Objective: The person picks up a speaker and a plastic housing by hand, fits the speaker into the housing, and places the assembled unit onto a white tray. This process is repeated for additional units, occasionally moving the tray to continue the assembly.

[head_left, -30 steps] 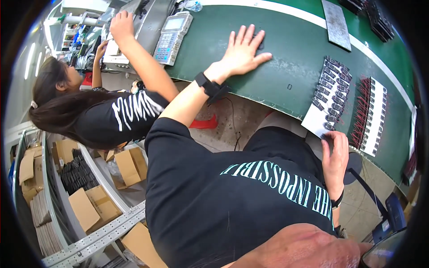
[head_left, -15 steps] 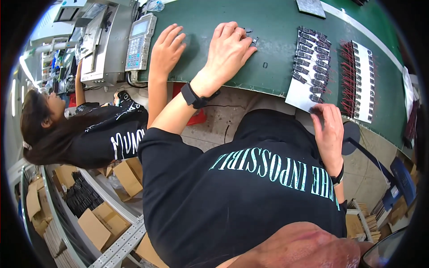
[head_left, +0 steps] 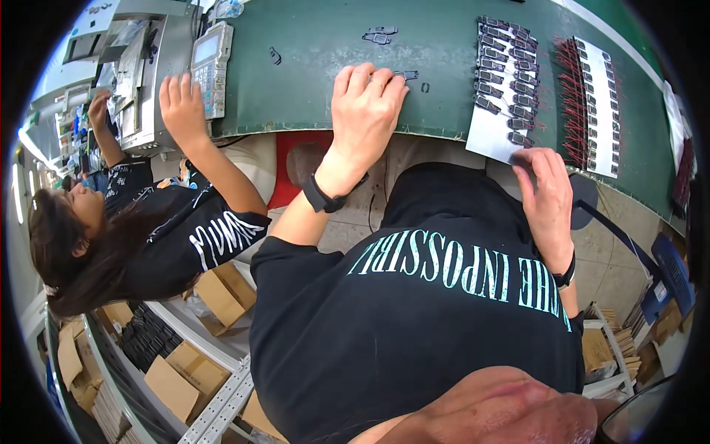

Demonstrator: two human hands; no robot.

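Slim black part [head_left: 411, 75] on green tabletop [head_left: 310, 92], left of white rectangular sheet [head_left: 485, 135]; left hand [head_left: 367, 103] curled, right hand [head_left: 546, 181] bent; grip closure indiscernible.

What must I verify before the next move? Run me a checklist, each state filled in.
1. Left hand gripping the small black component at its fingertips: cannot tell; the fingers hide part of it.
2. Right hand at the near edge of the white sheet: ok.
3. Every black component on the sheet: not ok; a close pair and a single one lie loose on the green tabletop.
4. Bare room on the sheet: ok, at its near left corner.
5. Co-worker's nearer hand apart from the left hand: ok.
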